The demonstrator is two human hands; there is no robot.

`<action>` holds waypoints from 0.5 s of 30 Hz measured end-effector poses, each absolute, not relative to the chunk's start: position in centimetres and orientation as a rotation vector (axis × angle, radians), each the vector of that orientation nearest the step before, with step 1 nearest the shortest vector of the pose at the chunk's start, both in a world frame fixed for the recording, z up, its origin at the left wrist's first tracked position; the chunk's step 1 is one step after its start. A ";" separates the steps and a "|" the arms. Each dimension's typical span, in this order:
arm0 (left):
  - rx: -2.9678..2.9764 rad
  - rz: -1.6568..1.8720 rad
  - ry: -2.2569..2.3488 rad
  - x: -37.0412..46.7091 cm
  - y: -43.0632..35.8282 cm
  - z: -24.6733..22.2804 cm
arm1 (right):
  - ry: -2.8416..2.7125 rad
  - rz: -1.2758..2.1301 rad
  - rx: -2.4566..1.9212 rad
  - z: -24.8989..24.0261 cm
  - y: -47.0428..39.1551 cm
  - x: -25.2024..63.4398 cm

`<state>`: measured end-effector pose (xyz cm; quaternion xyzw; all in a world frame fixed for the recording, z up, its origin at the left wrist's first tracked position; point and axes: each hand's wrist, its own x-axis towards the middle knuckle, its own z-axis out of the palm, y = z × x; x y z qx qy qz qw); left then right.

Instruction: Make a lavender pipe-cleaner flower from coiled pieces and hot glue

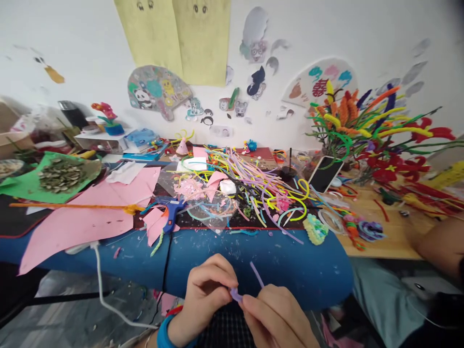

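Observation:
Between my two hands is a light purple pipe cleaner (236, 295), bent or coiled at the end that shows between the fingertips. My left hand (208, 285) pinches that bent end with thumb and forefinger. Just to its right, my right hand (273, 311) grips the same pipe cleaner, and a straight purple length sticks up behind its knuckles. Both hands are held in front of the blue padded table edge (290, 270). The exact shape inside the fingers is partly hidden.
A pile of colored pipe cleaners (250, 179) covers the table's middle. Left of it lie a blue glue gun (173, 212), pink sheets (97, 198) and a green sheet (21, 183). A phone (322, 175) leans by pipe-cleaner flowers (348, 121). Another person's arm (442, 246) is at right.

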<state>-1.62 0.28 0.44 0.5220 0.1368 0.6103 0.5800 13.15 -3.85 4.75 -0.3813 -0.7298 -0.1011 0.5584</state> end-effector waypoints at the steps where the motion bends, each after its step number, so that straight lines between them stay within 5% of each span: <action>1: 1.255 1.437 0.336 -1.8 0.2 0.5 | -1.752 -0.294 -0.897 4.6 -3.8 13.3; 9: 1.125 1.342 0.334 -1.8 0.0 1.5 | -1.926 -0.684 -0.734 4.6 -3.1 14.7; 15: 0.970 0.846 0.377 -3.1 1.1 3.5 | -2.197 -0.704 -0.664 6.6 -3.2 15.7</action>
